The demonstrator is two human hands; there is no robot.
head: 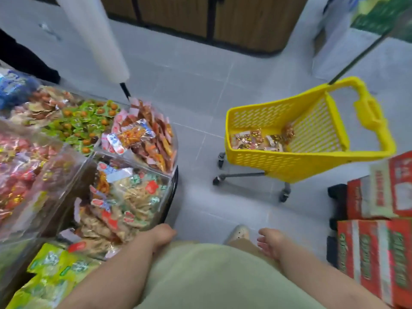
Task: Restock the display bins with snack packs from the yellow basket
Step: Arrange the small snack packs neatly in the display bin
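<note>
This is a shop, most likely a snack or grocery store. Clear bins (133,163) stand side by side, each heaped with wrapped snacks (84,121). A yellow wheeled basket (267,161) stands on the grey tiled floor (189,85). Printed red cartons (379,253) are stacked at the right. The blurred wooden panels (245,18) behind may be shelving bases.

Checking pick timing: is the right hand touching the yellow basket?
Apart. Head view shows bare floor between the right hand and the yellow basket.
</note>
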